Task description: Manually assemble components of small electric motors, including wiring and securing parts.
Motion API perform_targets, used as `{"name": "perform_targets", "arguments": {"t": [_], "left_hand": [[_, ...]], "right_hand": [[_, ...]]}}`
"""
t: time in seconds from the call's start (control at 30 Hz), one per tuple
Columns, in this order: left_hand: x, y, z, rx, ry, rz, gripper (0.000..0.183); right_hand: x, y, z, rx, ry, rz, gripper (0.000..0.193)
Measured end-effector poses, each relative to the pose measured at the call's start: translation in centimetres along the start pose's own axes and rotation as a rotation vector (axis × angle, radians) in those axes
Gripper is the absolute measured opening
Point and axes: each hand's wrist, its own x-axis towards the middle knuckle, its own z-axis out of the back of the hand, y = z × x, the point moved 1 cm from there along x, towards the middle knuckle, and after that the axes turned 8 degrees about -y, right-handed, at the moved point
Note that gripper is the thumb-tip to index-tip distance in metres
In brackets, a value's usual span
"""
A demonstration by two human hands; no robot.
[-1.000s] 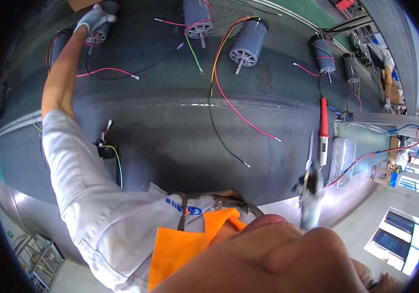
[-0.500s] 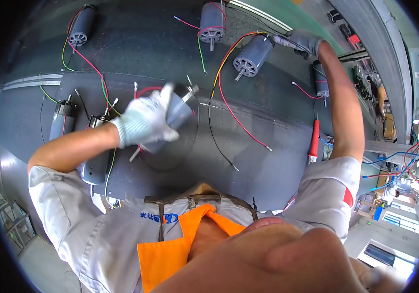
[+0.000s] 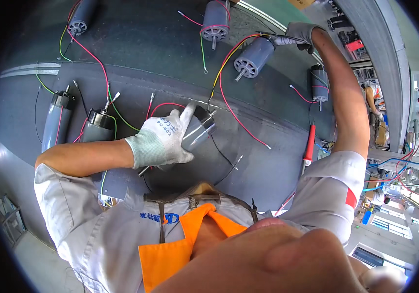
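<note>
My left hand (image 3: 165, 139), in a white knitted glove, is closed around a grey cylindrical electric motor (image 3: 198, 131) with a dark end and a metal shaft. The motor lies tilted over the near bench, with red and black wires trailing from it. Farther off to the right, my right hand (image 3: 301, 36), in a grey-looking glove, reaches to the back end of another grey motor (image 3: 254, 57). Its fingers look pinched together beside that motor's wires; what they hold is hidden. Red, yellow and black wires (image 3: 226, 105) hang from this second motor toward me.
Several motors stand around: one far left (image 3: 83, 17), one far middle (image 3: 216, 22), one at right (image 3: 319, 83), and two near left, including a black-capped motor (image 3: 98, 126). A red-handled probe (image 3: 310, 144) lies near my right arm. A metal frame (image 3: 375, 49) rises at right.
My left hand has moved right and slightly down with its motor, which was blurred by motion and now shows sharply. My right hand stays at the second motor's back end.
</note>
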Motion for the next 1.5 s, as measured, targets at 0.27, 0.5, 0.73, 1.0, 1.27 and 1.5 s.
{"name": "perform_targets", "arguments": {"t": [0.27,0.5,0.73,1.0,1.27,1.5], "left_hand": [[-0.3,0.4,-0.8,0.000,-0.028,-0.029,0.116],[0.0,2.6,-3.6,-0.032,-0.280,-0.142,0.114],[0.4,0.4,-2.4,0.006,-0.196,0.035,0.111],[-0.9,3.4,-6.5,-0.344,-0.359,0.021,0.115],[-4.0,-0.5,-6.3,-0.337,-0.484,-0.325,0.053],[-1.5,-7.8,-7.6,0.116,-0.774,-0.561,0.098]], "right_hand": [[-2.2,-0.6,-1.9,-0.422,-0.343,0.374,0.066],[-15.7,-3.2,-12.6,0.046,-0.495,-0.118,0.057],[-28.1,-3.0,-27.7,0.043,-0.498,-0.344,0.031],[-29.0,16.5,-25.0,1.213,-0.460,0.165,0.046],[-33.8,16.5,-25.6,1.368,-0.428,0.021,0.043],[-37.1,15.9,-28.8,1.382,-0.359,-0.137,0.046]]}}
